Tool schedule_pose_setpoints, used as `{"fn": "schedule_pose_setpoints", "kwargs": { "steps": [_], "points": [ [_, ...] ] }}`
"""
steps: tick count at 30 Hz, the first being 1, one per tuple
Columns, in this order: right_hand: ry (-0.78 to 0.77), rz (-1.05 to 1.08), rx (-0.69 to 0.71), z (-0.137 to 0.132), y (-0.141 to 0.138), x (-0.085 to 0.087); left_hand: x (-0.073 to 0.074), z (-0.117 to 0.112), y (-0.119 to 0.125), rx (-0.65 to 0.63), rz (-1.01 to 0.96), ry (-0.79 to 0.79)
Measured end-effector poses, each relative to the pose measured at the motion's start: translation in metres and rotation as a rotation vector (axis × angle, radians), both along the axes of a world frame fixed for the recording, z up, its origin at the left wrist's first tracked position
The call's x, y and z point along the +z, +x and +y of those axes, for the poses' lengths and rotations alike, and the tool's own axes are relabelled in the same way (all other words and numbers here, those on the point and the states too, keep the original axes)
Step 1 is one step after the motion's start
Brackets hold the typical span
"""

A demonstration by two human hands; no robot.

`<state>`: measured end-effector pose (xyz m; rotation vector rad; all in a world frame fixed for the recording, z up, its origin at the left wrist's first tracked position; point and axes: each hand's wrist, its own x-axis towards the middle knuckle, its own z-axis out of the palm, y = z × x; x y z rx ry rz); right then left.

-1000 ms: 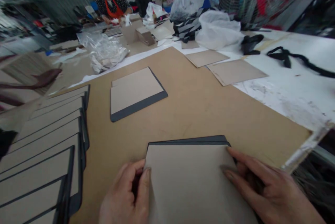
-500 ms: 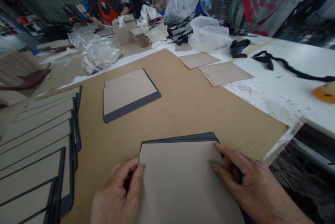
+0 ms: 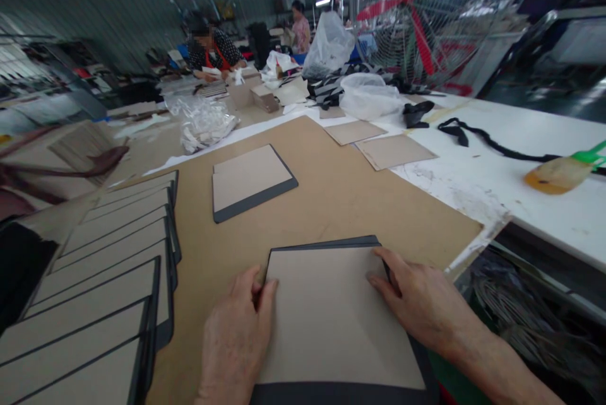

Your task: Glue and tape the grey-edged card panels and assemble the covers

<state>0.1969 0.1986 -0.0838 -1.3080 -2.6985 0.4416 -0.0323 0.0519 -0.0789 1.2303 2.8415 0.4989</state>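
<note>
In front of me lies a beige cardboard panel [image 3: 336, 316] over a dark grey sheet [image 3: 341, 392], whose border shows along the near edge and right side. The far edge reveals another dark layer, slightly skewed. My left hand [image 3: 239, 329] pinches the panel's left edge, thumb on top. At the far right corner, my right hand [image 3: 421, 298] grips the edge between thumb and fingers; some fingertips are hidden underneath. A similar beige-and-dark piece [image 3: 250, 181] lies apart, farther off. To the left, several more such pieces [image 3: 108, 279] overlap in a fanned row.
A brown board [image 3: 341, 203] covers the white table [image 3: 502, 115]. Two loose cardboard sheets [image 3: 395, 151] lie at its right edge. Beyond are plastic bags [image 3: 369, 96], a black strap [image 3: 492, 147] and an amber bottle [image 3: 553, 175]. A fan [image 3: 421, 26] and two people [image 3: 218, 52] are behind.
The view has tilted upward, showing more of the room and the panel's near dark border. Both hands keep their hold on the panel's sides.
</note>
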Motion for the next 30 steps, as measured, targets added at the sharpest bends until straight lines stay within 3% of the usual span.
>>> {"fn": "schedule_pose_setpoints", "kwargs": {
  "steps": [5,9,17,26,30],
  "points": [
    [0.019,-0.029,0.084,-0.001,0.001,0.003,-0.005,-0.002,0.001,-0.299,0.237,0.087],
    [0.075,-0.044,0.140,-0.002,0.003,-0.001,-0.008,-0.003,0.019,-0.493,0.301,-0.016],
    [-0.038,0.189,0.116,0.023,0.032,0.007,-0.001,-0.007,0.068,-0.388,0.259,-0.150],
    [0.004,0.197,0.087,0.031,0.009,0.000,-0.015,-0.011,0.067,-0.405,0.244,-0.064],
    [-0.071,0.223,-0.025,0.035,0.004,-0.005,-0.014,-0.013,0.069,-0.406,0.175,-0.055]
  ]
}}
